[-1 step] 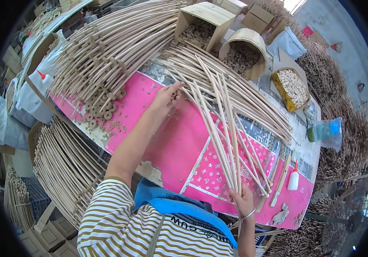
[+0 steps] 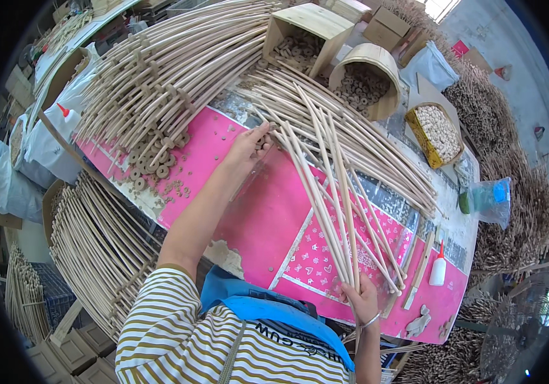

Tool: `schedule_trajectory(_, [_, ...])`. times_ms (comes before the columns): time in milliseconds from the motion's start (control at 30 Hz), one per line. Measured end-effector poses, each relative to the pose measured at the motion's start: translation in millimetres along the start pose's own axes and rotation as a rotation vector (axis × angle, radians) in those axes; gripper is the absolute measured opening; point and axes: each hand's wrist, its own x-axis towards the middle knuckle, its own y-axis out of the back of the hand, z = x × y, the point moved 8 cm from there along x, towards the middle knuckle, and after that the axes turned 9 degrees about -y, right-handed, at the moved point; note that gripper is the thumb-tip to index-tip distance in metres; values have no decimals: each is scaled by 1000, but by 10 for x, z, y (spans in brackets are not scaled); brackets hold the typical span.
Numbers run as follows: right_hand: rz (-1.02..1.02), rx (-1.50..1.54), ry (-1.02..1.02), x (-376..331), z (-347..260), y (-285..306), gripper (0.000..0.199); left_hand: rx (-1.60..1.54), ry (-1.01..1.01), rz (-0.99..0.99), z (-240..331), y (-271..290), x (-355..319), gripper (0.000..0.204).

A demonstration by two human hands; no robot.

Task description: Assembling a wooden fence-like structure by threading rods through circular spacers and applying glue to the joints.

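A fan of long pale wooden sticks (image 2: pixel 325 185) lies across the pink surface (image 2: pixel 261 217), spreading from the near edge toward the far side. The right hand (image 2: pixel 362 299) is closed around the gathered near ends of these sticks, close to the person's body at the surface's near edge. The left hand (image 2: pixel 250 144) reaches out over the pink surface to the far ends of the same fan, its fingers curled onto the sticks where they splay apart. Left of that hand lie small wooden rings (image 2: pixel 153 173) beneath a big pile of curved sticks (image 2: pixel 165 70). Beyond the fan stand a square wooden box (image 2: pixel 316 22) and a round wooden tub (image 2: pixel 370 61) of rings. A white glue bottle (image 2: pixel 439 269) stands just right of the right hand.
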Motion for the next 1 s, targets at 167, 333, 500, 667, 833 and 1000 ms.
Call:
schedule_trajectory(167, [-47,-23,-3,42,9,-96,14,-49,21,-11,-6,3,-107,27])
schedule_trajectory(333, [-33,6,-22,37,23,-116,15,35,-27,-31,42,-53,-223,25])
schedule_trajectory(500, [4,-118,107,142,-443,-147,14,232,-47,-86,-75,-370,-547,27])
schedule_trajectory(667, [139,-323,368,425,-1344,-157,15,145,-171,-288,-169,-995,-934,25])
schedule_trajectory(833, [543,-754,662,623,-2056,19,29,297,-203,-58,5,-593,-696,29])
schedule_trajectory(1000, [275,-433,482,670,-1792,229,22,-173,50,35,-72,79,-541,25])
